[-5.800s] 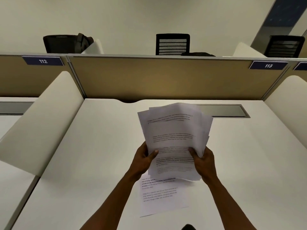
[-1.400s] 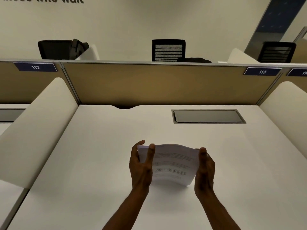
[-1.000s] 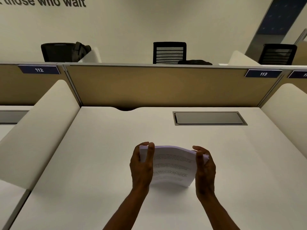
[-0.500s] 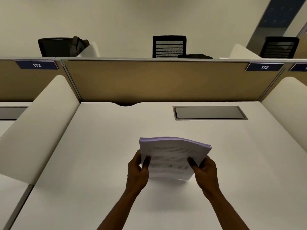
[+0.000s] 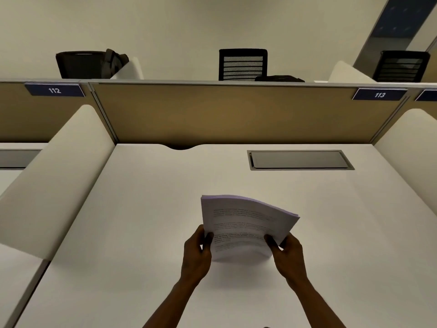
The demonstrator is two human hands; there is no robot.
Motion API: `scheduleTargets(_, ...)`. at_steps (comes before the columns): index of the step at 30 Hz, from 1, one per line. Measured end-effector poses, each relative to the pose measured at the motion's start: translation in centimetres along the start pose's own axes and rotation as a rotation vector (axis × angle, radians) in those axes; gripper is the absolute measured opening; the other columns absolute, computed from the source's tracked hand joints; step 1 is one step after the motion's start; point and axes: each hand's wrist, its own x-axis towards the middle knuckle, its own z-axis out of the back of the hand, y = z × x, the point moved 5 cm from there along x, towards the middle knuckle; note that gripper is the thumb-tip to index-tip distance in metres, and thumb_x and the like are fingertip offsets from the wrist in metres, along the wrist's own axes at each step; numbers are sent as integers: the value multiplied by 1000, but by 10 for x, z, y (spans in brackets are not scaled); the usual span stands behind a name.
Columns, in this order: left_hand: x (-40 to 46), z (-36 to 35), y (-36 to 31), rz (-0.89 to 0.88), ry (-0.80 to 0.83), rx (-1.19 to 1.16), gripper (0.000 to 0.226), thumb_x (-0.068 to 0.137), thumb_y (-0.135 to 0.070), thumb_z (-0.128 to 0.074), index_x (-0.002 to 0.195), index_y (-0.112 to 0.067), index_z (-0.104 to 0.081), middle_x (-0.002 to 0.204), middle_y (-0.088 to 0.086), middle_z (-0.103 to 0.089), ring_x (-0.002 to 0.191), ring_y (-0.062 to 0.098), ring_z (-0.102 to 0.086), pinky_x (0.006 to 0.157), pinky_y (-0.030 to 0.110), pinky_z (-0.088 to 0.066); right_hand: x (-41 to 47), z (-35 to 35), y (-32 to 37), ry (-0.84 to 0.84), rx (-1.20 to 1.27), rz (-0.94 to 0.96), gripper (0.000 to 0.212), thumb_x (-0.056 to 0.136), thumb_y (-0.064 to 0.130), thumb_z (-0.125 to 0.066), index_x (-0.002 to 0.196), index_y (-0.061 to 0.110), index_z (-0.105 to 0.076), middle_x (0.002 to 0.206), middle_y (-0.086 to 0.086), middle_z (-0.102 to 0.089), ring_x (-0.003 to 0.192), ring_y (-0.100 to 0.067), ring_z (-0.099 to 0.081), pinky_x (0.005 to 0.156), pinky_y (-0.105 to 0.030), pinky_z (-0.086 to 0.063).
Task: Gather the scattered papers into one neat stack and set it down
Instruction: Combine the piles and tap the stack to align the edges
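Note:
A squared-up stack of white printed papers (image 5: 246,223) is held upright and slightly bowed over the white desk (image 5: 142,221), its lower edge close to the desktop. My left hand (image 5: 196,254) grips the stack's lower left corner, thumb on the front sheet. My right hand (image 5: 287,253) grips the lower right corner the same way. No loose sheets lie on the desk.
A grey flip-lid cable box (image 5: 300,159) is set into the desk at the back right. A tan divider panel (image 5: 236,114) closes the far edge, and white curved side screens (image 5: 54,176) flank the desk. Black office chairs (image 5: 243,64) stand beyond the panel.
Both hands slid from the sides of the stack to its lower corners. The stack now stands taller and tilts a little to the right.

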Motion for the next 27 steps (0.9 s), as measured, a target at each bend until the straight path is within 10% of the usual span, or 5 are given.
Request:
scheduleTargets(7, 5, 1, -1, 4, -3, 17, 31, 98, -13, -59, 106, -42, -65, 102, -18, -73, 96, 17, -70, 73, 18, -56, 10, 16, 40, 57, -170, 260, 21, 90, 26, -67, 95, 45, -63, 89, 24, -71, 80, -1, -67, 59, -10, -50)
scheduleTargets(12, 16, 40, -71, -363, -346, 318, 79, 87, -33, -73, 153, -16, -33, 155, 1, -39, 144, 18, -38, 115, 25, -35, 29, 31, 84, 139, -470, 450, 14, 90, 20, -63, 97, 32, -67, 82, 16, -71, 73, -6, -66, 59, -22, -51)
scheduleTargets(17, 39, 34, -147, -663, 36, 610, 84, 86, -57, -64, 156, -33, -23, 160, -11, -31, 149, 9, -28, 119, 24, -26, 37, 23, 117, 213, -842, 582, 16, 89, 24, -59, 101, 30, -67, 87, 8, -71, 74, -17, -65, 59, -28, -47)
scheduleTargets(21, 53, 20, -126, -368, 350, 520, 88, 82, -43, -75, 152, -47, -22, 142, -14, -55, 126, 10, -52, 105, 29, -48, 39, 12, 123, 287, -893, 578, 16, 91, 28, -54, 103, 33, -64, 90, 9, -70, 78, -16, -63, 59, -22, -37)
scheduleTargets(27, 55, 25, -89, -291, 168, 199, 52, 89, -10, -65, 126, -46, -59, 93, -14, -73, 92, 7, -68, 82, 11, -53, 41, 2, 115, 359, -1008, 501, 19, 92, 34, -48, 107, 36, -60, 98, 8, -69, 88, -16, -63, 68, -26, -46)
